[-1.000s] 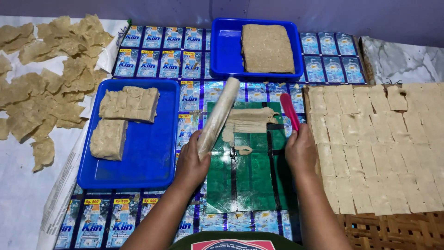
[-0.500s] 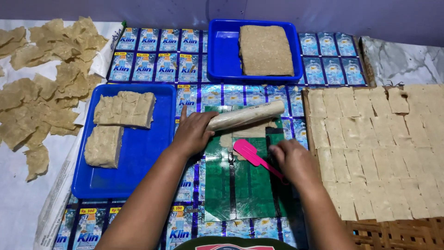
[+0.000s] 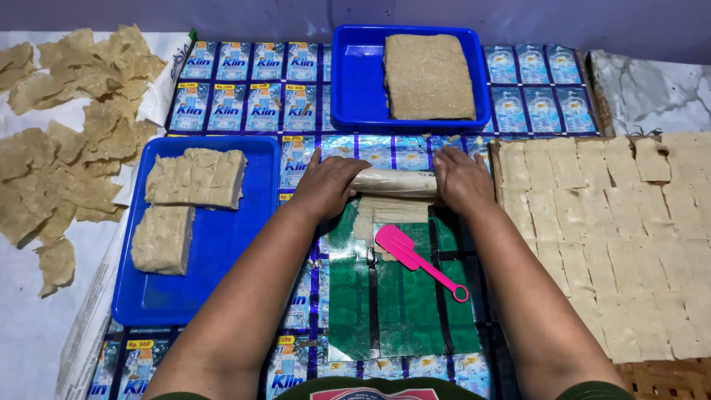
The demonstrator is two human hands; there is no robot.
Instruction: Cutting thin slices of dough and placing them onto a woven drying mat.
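Two hands on one rolling pin, centre of frame. Biggest thing: mat of blue printed sachets covering the work surface. Right side: wide sheet of thin flat dough squares, cut in rows, lying on a woven tray. Left edge: loose pile of dried irregular dough pieces on white cloth. Left blue tray holds two dough blocks, one wide at the top, one smaller below it, apart. Top blue tray holds one flat square dough slab on its right half. Green plastic sheet lies on the mat in front of the person. Rolling pin lies crosswise at the far end of the green sheet, pale, plastic-wrapped. Left hand presses palm down on the pin's left end, fingers curled over it. Right hand does the same on the right end. Rolled dough strip sits just under the pin, touching it, on the near side. Pink spatula lies on the green sheet just below the dough, blade toward the dough, handle pointing down-right, no hand on it.
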